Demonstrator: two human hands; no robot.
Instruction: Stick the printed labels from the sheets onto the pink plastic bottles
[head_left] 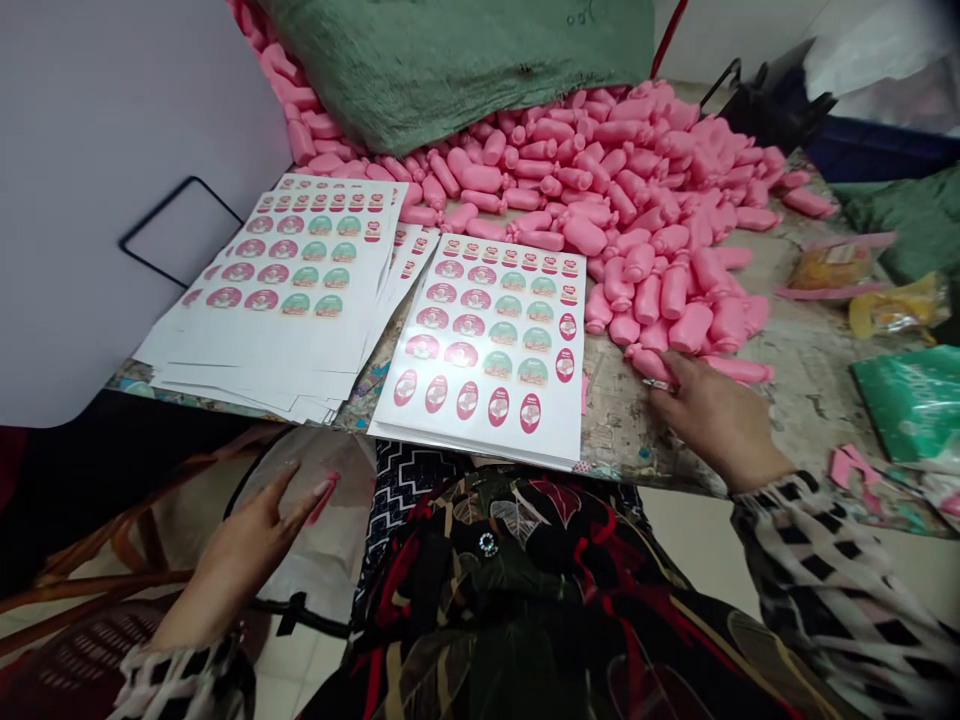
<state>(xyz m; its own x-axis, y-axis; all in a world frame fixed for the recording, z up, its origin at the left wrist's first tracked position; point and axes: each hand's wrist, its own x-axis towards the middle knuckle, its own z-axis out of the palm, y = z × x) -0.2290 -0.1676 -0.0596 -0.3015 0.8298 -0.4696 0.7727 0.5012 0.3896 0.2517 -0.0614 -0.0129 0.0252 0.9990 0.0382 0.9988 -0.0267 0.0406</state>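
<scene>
My right hand is at the near edge of a heap of small pink plastic bottles. Its thumb and forefinger are closed round the end of one pink bottle lying on the table; a small shiny spot shows by the thumb, too small to name. My left hand is below the table edge, fingers apart and holding nothing, over a clear plastic bag. A pink piece shows beside its fingertips. Between the hands, a stack of sticker sheets with pink and green labels lies at the table's front edge.
More sticker sheets are piled at the left beside a white panel. A green sack rests behind the bottles. At right lie wrapped snacks, a green packet and a pink scrap. A wooden chair stands lower left.
</scene>
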